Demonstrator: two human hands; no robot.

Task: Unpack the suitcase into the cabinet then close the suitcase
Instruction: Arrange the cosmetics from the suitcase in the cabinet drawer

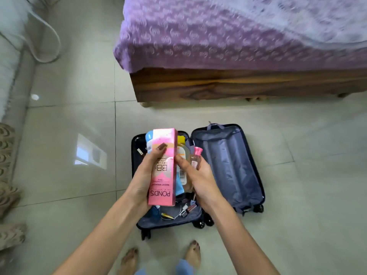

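The left hand (146,175) grips a pink Pond's BB cream box (164,171) upright, thumb across its front. A blue-capped bottle (149,138) is tucked behind the box, and which fingers carry it is hidden. The right hand (199,180) is curled round a small pink-capped bottle (195,157) and a clear yellow-capped bottle (182,155), its thumb against the box's side.

Both hands look overloaded. The likeliest slip is the pink-capped bottle, held only by the outer fingers. A turn toward the cabinet, which is out of view, could shake it loose onto the tiled floor (79,185).

Directly below the hands lies the open suitcase (228,171). Small cosmetics (186,207) remain under the wrists, so closing it now would trap them inside.
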